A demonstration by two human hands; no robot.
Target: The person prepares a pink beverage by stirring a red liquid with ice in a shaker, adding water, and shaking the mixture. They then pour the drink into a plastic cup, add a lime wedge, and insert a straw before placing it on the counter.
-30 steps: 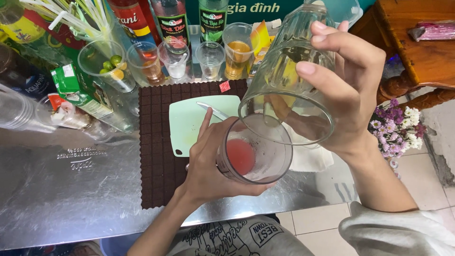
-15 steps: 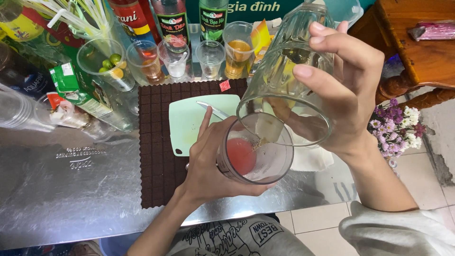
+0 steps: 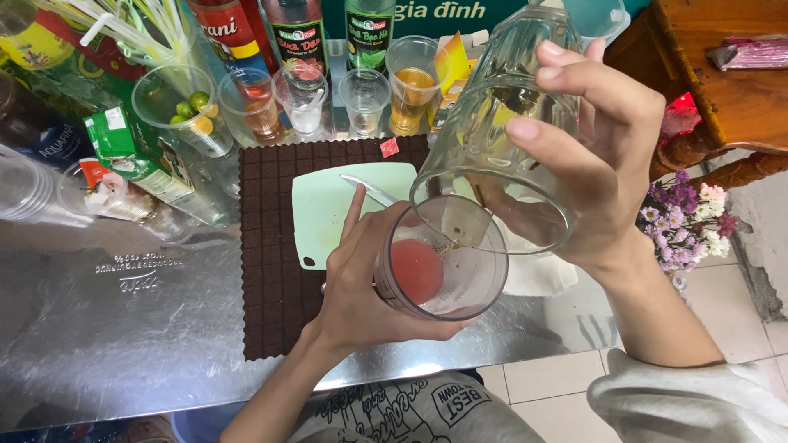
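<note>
Now, over the steel tabletop point(image 3: 123, 344) and brown mat point(image 3: 271, 271), my right hand point(image 3: 607, 164) is wrapped around a tilted jar point(image 3: 501, 131), its mouth touching the cup point(image 3: 439, 262) that my left hand point(image 3: 369, 287) clasps. Pink liquid sits in the cup. I judge I'm mid-pour; next calls for steadier tilting, keeping both rims aligned.

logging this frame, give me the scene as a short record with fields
left hand: left hand holds a clear cup with pink-red liquid inside
right hand: right hand holds a clear glass jar, tipped mouth-down over the cup
flow: a thin trickle shows at the jar's lip
under the hands: pale green cutting board with a knife on a dark brown mat
surface: metal table
</note>
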